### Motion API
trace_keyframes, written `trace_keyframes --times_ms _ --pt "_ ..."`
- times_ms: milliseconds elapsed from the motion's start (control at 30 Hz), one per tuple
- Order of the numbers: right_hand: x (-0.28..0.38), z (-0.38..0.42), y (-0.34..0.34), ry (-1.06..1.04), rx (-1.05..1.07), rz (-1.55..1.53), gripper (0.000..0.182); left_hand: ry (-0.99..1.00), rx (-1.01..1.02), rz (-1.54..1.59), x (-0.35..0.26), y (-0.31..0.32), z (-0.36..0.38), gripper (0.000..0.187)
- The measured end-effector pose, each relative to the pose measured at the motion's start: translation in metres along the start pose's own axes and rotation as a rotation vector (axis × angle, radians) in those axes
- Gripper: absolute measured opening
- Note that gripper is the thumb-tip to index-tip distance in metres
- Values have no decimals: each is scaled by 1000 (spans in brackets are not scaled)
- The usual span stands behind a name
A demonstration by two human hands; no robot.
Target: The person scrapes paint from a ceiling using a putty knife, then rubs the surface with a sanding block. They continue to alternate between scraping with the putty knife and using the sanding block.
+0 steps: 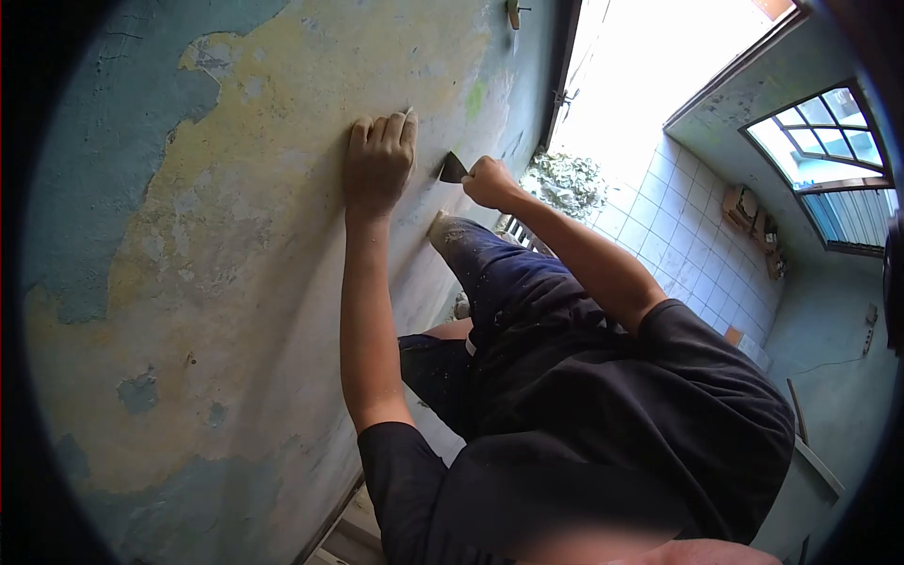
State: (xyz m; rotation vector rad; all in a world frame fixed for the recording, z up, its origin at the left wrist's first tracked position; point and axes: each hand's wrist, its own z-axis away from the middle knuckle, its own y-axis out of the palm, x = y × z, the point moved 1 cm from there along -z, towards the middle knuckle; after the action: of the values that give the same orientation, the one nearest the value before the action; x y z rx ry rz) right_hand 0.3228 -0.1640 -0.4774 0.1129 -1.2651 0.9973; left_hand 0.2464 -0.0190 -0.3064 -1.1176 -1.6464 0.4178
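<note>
My right hand [490, 184] is closed round the handle of a putty knife [453, 169], its dark, wide blade right at the wall surface. Beside it to the left, my left hand [379, 158] rests against the wall [254, 217], fingers curled and pressed together. A small pale tip shows at the edge of these fingers; I cannot tell whether they hold anything. Peeling blue-green paint covers parts of the wall, and large scraped patches are yellowish and whitish. My raised knee [461, 240], in dusty dark trousers, comes close to the wall below the knife.
A heap of paint scrapings [565, 182] lies on the white tiled floor [673, 202] by the bright doorway. Boxes [742, 207] stand along the far wall, under a barred window [819, 141]. A metal latch [563, 98] sticks out at the door frame.
</note>
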Motion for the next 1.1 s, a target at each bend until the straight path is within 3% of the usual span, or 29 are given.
trace_keyframes --times_ms 67,133,200,233,267,300,467,533,567,600,667,767,867,933,1100 --pt "7 8 -5 -188 -60 92 30 4 -21 3 0 -1 -3 22" --pt "8 4 1 -183 -28 84 31 11 -17 0 0 -2 -2 21" --pt "-11 -12 15 -54 -61 112 32 8 21 3 -6 -6 2 21" --pt "-10 -13 10 32 39 82 33 4 42 -12 -1 -6 -3 20" --pt "-2 -3 10 -127 -80 134 31 4 30 -26 6 -4 -10 20" --pt "0 4 9 -139 -40 111 30 0 1 -13 4 -1 -9 20" --pt "8 18 7 -145 -33 60 31 -10 -14 3 -1 1 -2 20" --pt "12 21 -2 -78 100 102 35 2 -11 9 -3 -2 0 20" --pt "7 20 8 -172 -48 79 28 14 -15 4 0 -2 -3 20" --pt "9 18 14 -159 -55 122 26 12 -21 0 3 -1 -7 20" --pt "-3 -2 26 -72 -9 155 26 -4 -26 42 -2 -2 -3 20" --pt "-9 -2 24 -154 -34 120 28 -3 -38 17 -1 0 -3 20" --pt "13 28 12 -149 35 112 30 -12 -2 -16 -2 1 -2 20" --pt "-2 12 19 -136 -22 96 32 -8 -14 3 -1 0 -3 20" --pt "3 15 17 -79 63 105 32 2 3 6 -2 0 1 21"
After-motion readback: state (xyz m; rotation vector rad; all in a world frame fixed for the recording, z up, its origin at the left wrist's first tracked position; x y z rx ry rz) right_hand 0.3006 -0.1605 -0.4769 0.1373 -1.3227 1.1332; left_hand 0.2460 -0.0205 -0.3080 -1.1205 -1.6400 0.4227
